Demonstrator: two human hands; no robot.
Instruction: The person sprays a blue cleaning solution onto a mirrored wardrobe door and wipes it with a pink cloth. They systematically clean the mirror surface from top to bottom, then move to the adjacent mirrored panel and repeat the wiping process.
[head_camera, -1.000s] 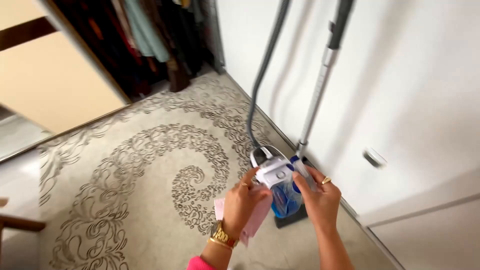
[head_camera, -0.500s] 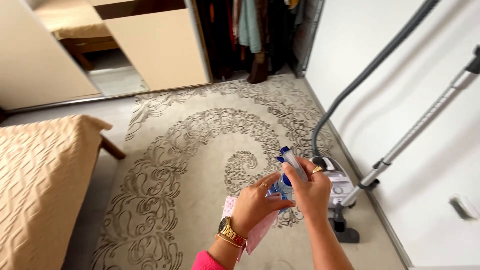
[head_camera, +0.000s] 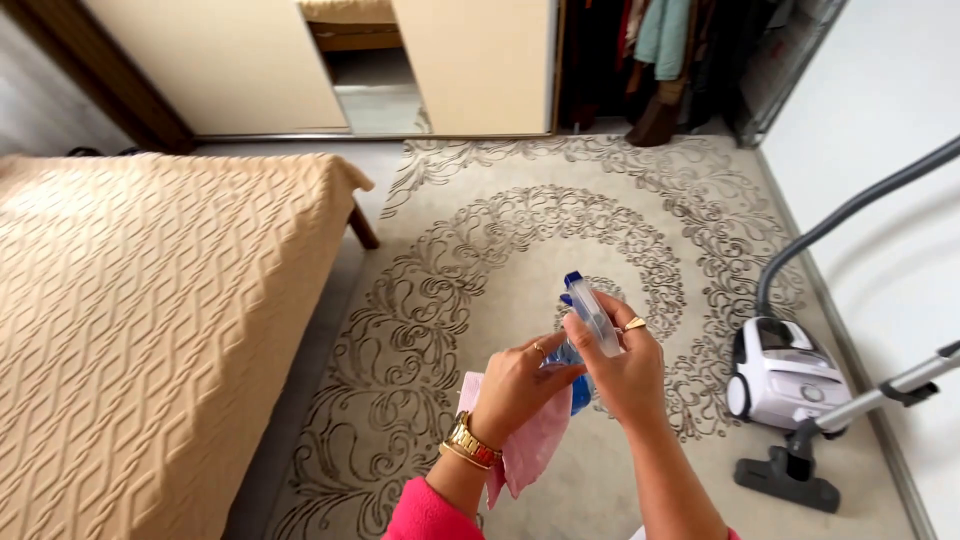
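Right hand (head_camera: 625, 375) clamped on blue spray bottle (head_camera: 585, 320), held upright. Left hand (head_camera: 520, 385) pinching pink cloth (head_camera: 535, 445) close under it, over the rug (head_camera: 420, 330).

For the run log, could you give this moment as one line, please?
left hand: pink cloth | right hand: blue spray bottle | vacuum cleaner: rug

**Rug and what rests on it**

Under me lies a beige rug (head_camera: 480, 250) with dark swirls. My white canister vacuum (head_camera: 785, 375) sits on its right edge, its floor nozzle (head_camera: 785, 480) just nearer me. The bed (head_camera: 150, 320) stands left of the rug.
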